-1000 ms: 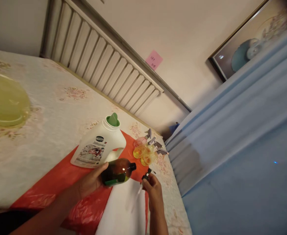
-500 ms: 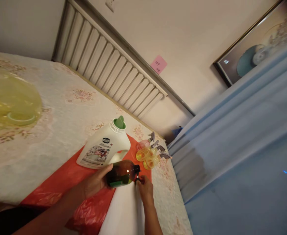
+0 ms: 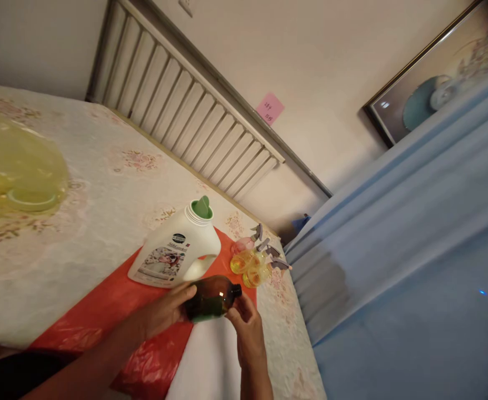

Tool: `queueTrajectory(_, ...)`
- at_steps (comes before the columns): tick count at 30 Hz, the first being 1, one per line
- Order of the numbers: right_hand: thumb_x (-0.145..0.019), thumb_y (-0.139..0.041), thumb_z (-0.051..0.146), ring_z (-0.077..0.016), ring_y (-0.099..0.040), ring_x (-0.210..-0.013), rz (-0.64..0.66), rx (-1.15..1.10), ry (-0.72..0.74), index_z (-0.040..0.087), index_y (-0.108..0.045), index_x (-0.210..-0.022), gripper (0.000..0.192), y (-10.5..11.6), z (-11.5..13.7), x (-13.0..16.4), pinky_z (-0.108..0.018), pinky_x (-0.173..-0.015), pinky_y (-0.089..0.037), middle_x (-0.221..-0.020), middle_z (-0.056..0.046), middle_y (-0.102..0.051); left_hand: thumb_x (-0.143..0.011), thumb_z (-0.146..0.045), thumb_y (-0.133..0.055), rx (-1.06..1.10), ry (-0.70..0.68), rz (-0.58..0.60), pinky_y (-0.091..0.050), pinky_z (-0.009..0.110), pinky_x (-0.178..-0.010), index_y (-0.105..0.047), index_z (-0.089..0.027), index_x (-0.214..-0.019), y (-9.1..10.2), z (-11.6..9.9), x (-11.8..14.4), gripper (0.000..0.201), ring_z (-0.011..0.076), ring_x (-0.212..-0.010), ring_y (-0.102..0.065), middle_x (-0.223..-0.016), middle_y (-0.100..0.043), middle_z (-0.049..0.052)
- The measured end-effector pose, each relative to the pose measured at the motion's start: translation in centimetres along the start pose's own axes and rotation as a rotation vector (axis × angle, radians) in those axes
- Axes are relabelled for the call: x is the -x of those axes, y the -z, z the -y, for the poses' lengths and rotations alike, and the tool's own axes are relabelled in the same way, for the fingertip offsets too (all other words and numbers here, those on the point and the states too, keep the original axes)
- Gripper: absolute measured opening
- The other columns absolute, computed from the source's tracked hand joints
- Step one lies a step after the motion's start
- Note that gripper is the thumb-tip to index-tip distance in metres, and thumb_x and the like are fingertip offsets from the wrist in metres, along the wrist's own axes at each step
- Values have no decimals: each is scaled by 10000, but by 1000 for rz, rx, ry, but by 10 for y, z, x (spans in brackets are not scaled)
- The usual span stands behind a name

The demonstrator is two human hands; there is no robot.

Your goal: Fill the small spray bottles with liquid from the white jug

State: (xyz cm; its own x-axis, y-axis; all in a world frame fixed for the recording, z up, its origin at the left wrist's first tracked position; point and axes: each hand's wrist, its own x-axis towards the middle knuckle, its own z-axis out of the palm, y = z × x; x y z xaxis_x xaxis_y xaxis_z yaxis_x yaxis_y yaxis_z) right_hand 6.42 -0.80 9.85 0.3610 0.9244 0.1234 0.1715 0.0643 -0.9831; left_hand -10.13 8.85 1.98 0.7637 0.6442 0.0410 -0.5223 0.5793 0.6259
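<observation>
A dark brown bottle (image 3: 211,298) with a black neck is held tilted on its side above the red plastic sheet. My left hand (image 3: 175,305) grips its base end, the thumb along the upper side. At the neck end, my right hand (image 3: 247,322) is closed around the shoulder and neck, with some fingertips hidden behind the bottle. Just behind it stands a white detergent jug (image 3: 175,244) with a green spout in its uncapped mouth. Several small spray bottles (image 3: 250,264), most with yellow liquid, are grouped past the neck.
The red plastic sheet (image 3: 94,311) lies on a floral tablecloth (image 3: 97,161). A large yellow translucent container (image 3: 23,166) lies at left. A white surface (image 3: 210,361) shows below my hands. A radiator (image 3: 185,100) runs behind the table, and a blue curtain (image 3: 393,250) hangs at right.
My right hand has moved up from below the neck onto the bottle's neck end. The small black-and-white piece in its fingers earlier is now out of sight. The bottle has shifted slightly right.
</observation>
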Motion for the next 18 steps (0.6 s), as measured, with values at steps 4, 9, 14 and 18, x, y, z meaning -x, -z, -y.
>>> queueTrajectory(4, -729, -742, 376, -279, -633, -1072, 5, 50, 7, 182, -689, -1160, 476, -1, -2, 2, -405, -914, -503, -1130, -93, -720, -802, -385, -724, -48, 21, 22, -455, 425, -942, -571, -242, -1255, 7, 3, 1, 499, 314, -1181, -573, -1265, -645, 95)
queueTrajectory(9, -750, -717, 435, -269, -658, -1003, -77, 0, -66, 185, -706, -1131, 456, 4, -15, 0, -373, -803, -553, -1123, -97, -717, -752, -367, -764, -255, -45, 69, -376, 438, -1031, -536, -223, -1279, 19, 6, -1, 591, 320, -1259, -503, -1280, -626, 96)
queueTrajectory(14, -697, -774, 423, -267, -675, -967, -127, -31, -68, 171, -734, -1051, 436, 2, -22, -3, -386, -829, -550, -1045, -95, -741, -728, -317, -774, -495, -129, 176, -356, 455, -1055, -531, -233, -1312, 22, 2, -1, 638, 346, -1293, -467, -1314, -608, 94)
queueTrajectory(18, -660, -799, 393, -263, -671, -956, -146, 41, -34, 176, -753, -999, 404, -1, -28, -3, -387, -867, -529, -993, -79, -753, -692, -140, -753, -708, -133, 53, -361, 447, -1053, -544, -267, -1311, 15, -1, 5, 666, 343, -1266, -491, -1324, -601, 71)
